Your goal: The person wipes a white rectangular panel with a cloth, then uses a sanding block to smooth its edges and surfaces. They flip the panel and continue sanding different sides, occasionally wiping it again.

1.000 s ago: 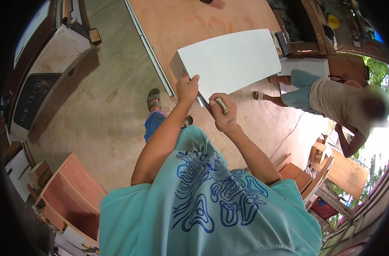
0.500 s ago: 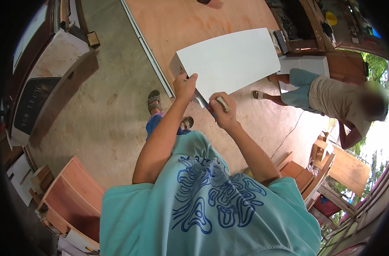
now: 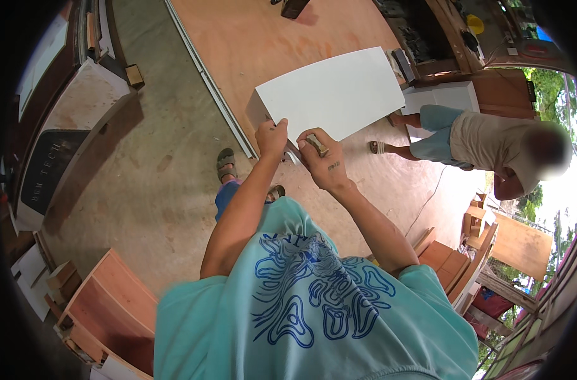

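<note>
A white-topped, box-shaped piece (image 3: 333, 88) lies in front of me, its bare wood-coloured side facing left. My left hand (image 3: 272, 138) is closed at its near left corner, thumb up along the edge. What its fingers grip is hidden. My right hand (image 3: 326, 166) is wrapped round a hand tool with a short wooden handle (image 3: 317, 145), held at the near edge. The tool's working end is hidden by the hand and the edge. Between my hands, a thin pale strip (image 3: 293, 153) sticks out from that edge.
The piece rests on a wide plywood surface (image 3: 238, 44) with a pale metal-like rail (image 3: 214, 85) along its left. To the right, another person (image 3: 478, 139) bends beside white panels (image 3: 442, 98). A curved wooden cabinet (image 3: 111, 304) stands lower left; a cable (image 3: 428, 201) crosses the floor.
My right hand has shifted left and up along the near edge, closer to my left hand, and has turned so its back shows more. The view has shifted slightly.
</note>
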Demonstrator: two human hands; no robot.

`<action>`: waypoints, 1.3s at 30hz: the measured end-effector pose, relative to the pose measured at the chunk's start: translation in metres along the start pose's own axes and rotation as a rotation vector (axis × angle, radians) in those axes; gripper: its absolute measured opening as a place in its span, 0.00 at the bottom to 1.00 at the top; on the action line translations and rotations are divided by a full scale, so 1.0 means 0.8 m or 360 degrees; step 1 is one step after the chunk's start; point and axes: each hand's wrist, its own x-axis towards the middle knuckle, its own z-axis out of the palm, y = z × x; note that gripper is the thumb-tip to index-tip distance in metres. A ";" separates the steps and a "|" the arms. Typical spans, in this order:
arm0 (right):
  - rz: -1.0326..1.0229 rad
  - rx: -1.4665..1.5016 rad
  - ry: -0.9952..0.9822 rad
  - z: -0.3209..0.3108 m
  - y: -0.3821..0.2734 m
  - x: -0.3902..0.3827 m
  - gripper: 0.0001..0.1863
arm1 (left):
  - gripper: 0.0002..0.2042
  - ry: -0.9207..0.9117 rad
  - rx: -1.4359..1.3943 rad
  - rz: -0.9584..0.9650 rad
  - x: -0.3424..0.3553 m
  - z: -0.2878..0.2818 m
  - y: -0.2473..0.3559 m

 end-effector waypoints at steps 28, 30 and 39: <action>-0.0017 0.0073 -0.0044 0.008 0.072 -0.026 0.07 | 0.20 -0.0159 0.0113 0.0398 -0.005 -0.018 -0.024; 0.0149 0.0436 0.0016 -0.005 0.061 -0.016 0.08 | 0.20 -0.0098 0.0186 0.0483 -0.017 -0.020 -0.026; 0.0088 0.0450 -0.0050 -0.025 -0.029 0.013 0.10 | 0.28 -0.0319 -0.0391 0.0619 -0.006 -0.060 -0.047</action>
